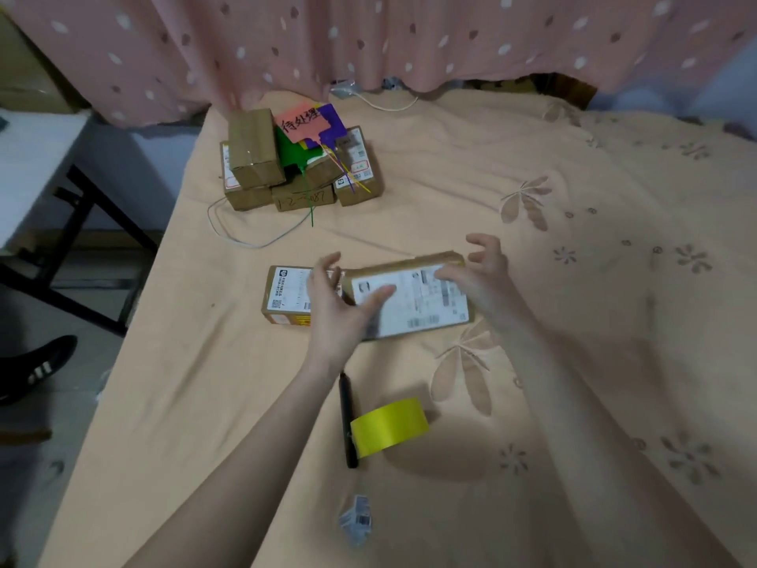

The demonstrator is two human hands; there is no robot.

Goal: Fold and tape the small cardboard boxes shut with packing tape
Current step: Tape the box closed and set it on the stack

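I am working on the bed [573, 198], its peach flowered sheet filling most of the frame, with the pink curtain [368, 43] across the top. At upper left sits the pile of boxes [295, 166] with coloured tags on top. The box [413, 297] I am handling lies at the centre, label up, touching a second box [286, 293] just to its left. My left hand [340, 305] is over the seam between the two, fingers spread and fairly straight, thumb lying on the label; it presses rather than grips. My right hand [479, 268] hovers at the box's far right end, fingers loosely curled and splayed, seemingly only touching the top edge; neither hand has closed round anything. The tape [389, 428], a yellow roll, rests at lower centre, well apart from the box, with a black pen [347, 420] just beside it and a crumpled label scrap [355, 520] below. I judge the step to be squaring this box and closing its flaps before taping. To do it well I should hold the box flat with my left palm, slide it clear of its neighbour so the tape cannot catch both, press the end flaps flush with my right fingers, and only then reach down for the roll. The sheet is soft, so the box may rock; firm downward pressure should keep it steady.
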